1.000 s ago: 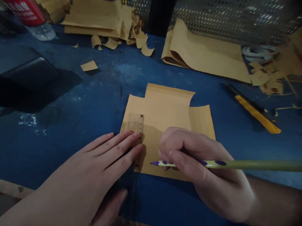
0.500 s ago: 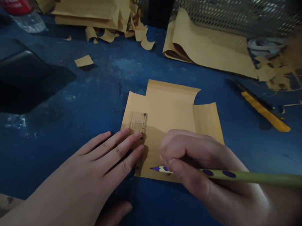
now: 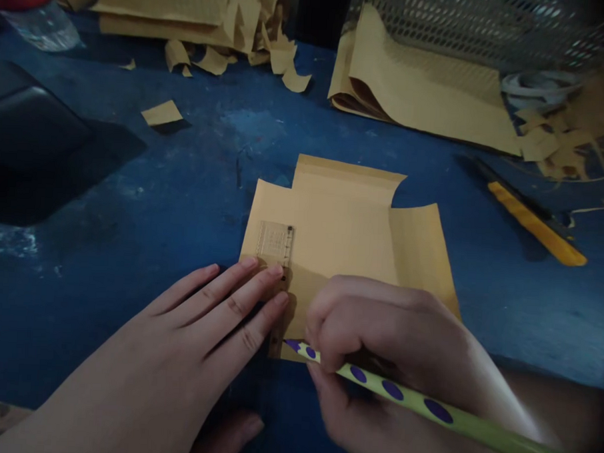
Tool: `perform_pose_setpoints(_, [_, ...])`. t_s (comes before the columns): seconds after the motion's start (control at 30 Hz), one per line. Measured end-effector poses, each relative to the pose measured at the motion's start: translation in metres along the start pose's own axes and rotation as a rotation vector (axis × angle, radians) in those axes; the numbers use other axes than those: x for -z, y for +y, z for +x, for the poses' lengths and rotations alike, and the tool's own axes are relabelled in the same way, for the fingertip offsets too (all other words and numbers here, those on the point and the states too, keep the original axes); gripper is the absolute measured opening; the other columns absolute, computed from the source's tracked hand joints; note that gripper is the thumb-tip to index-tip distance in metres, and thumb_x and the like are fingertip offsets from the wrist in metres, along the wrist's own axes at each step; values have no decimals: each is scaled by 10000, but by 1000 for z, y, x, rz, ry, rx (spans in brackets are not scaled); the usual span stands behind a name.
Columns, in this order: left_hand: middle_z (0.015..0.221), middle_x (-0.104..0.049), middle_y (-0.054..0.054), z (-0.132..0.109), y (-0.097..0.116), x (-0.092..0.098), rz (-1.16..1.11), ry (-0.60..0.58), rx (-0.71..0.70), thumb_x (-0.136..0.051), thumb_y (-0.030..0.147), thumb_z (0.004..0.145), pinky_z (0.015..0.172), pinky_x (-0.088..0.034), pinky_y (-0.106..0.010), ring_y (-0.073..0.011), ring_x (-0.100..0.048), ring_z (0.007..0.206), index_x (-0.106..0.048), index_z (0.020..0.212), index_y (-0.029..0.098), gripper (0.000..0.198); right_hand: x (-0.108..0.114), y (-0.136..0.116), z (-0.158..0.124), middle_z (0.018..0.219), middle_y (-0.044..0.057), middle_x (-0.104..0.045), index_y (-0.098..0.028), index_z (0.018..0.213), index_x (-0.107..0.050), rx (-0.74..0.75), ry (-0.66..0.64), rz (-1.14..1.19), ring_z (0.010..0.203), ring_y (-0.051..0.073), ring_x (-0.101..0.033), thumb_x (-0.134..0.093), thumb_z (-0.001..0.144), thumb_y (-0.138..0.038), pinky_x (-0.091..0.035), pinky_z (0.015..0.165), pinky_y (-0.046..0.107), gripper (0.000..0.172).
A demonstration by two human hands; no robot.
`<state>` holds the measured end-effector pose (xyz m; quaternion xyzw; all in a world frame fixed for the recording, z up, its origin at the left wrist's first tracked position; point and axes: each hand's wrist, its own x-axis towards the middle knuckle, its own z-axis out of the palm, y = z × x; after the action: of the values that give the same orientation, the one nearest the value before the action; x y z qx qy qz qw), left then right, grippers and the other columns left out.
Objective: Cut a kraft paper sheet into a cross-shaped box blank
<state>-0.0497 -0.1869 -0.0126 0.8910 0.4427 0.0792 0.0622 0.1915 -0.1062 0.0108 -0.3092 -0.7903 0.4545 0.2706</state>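
Observation:
A sheet of brown kraft paper (image 3: 339, 228) with cut-out corners lies on the blue table in front of me. Along its left side rests a clear ruler (image 3: 275, 242). My left hand (image 3: 212, 329) lies flat with its fingers spread, the fingertips pressing the ruler onto the paper. Between the fingers of my right hand (image 3: 377, 336) is a yellow-green pencil (image 3: 392, 389) with purple spots. The pencil's tip meets the ruler's right edge, close to the near edge of the paper.
A yellow utility knife (image 3: 537, 223) lies to the right. Folded brown paper (image 3: 432, 92) and paper scraps (image 3: 540, 143) sit at the back right, before a perforated metal basket (image 3: 440, 32). More paper (image 3: 166, 13), a bottle (image 3: 41, 21) and a dark object (image 3: 26, 121) stand left.
My right hand has moved the pencil left and slightly down, so its tip now reaches the ruler's edge. My left hand stays on the ruler. The view has shifted slightly.

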Motion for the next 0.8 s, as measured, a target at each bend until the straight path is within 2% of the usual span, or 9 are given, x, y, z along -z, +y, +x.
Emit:
perform_pose_setpoints(0.27, [1852, -296, -7, -3, 0, 1, 5, -12, 6, -568, 436, 1004, 1422, -70, -359, -227, -328, 1695, -337, 1748, 212, 811, 1, 2, -2, 778, -91, -693, -199, 718, -532, -32, 19, -58, 613, 1, -607, -602, 652, 24, -445, 576, 98, 243])
perform_pose_setpoints(0.53, [1857, -276, -50, -2, 1, 0, -22, -10, 6, -594, 399, 990, 1423, -63, -378, -246, -294, 1712, -361, 1733, 180, 809, 1, 6, -4, 821, -56, -721, -231, 775, -505, -46, -24, 5, 667, 89, -672, -625, 599, 32, -513, 585, 216, 339])
perform_pose_setpoints(0.8, [1847, -305, -45, -2, 1, 3, -29, -17, 9, -601, 398, 996, 1421, -62, -367, -248, -314, 1704, -359, 1736, 182, 808, 2, 4, -2, 767, -80, -686, -213, 737, -502, -49, -17, 11, 613, 38, -619, -624, 579, 40, -463, 561, 159, 322])
